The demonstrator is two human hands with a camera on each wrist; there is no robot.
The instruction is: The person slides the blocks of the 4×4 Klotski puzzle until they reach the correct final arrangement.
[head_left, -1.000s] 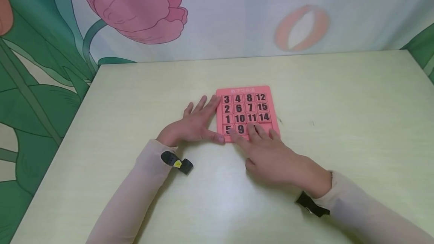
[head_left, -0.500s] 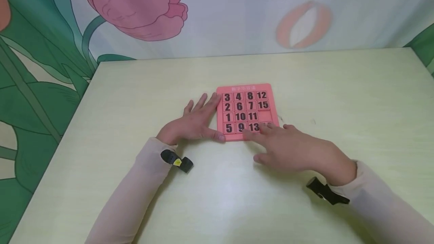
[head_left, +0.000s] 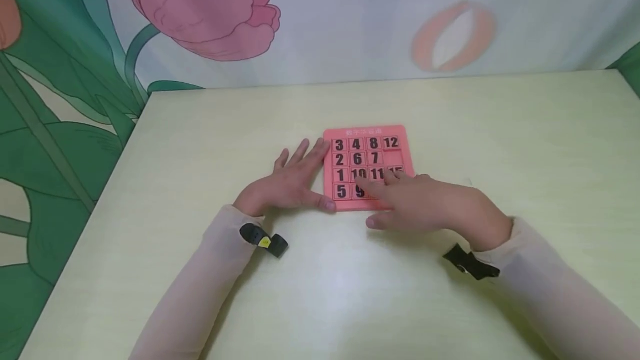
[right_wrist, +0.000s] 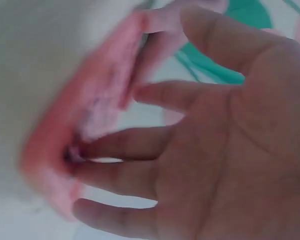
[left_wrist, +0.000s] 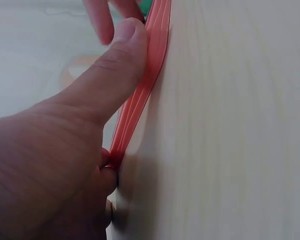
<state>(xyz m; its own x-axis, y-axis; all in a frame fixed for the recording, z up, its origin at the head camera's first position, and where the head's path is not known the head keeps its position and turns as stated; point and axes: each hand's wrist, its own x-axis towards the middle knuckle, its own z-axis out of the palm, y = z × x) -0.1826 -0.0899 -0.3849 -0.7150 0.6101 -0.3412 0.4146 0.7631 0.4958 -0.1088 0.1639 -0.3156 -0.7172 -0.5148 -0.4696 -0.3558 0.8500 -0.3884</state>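
Pink sliding number puzzle lies flat on the pale green surface, about midway across and toward the person. Nearest in, two light sleeves come in from the bottom edge, each with a dark strap at the wrist. The right hand reaches over the puzzle's near right corner, its grip relaxed, fingers stretched out with the tips laid on the tiles of the lower rows; the right wrist view is too blurred to add more. The left hand lies flat beside the puzzle's left edge, grip released, fingers spread and straight, thumb pressing against the frame's side. Further up, the tiles read 3, 4, 8, 12, then 2, 6, 7 with an empty slot beside them. Beyond, a flower-patterned backdrop hangs.
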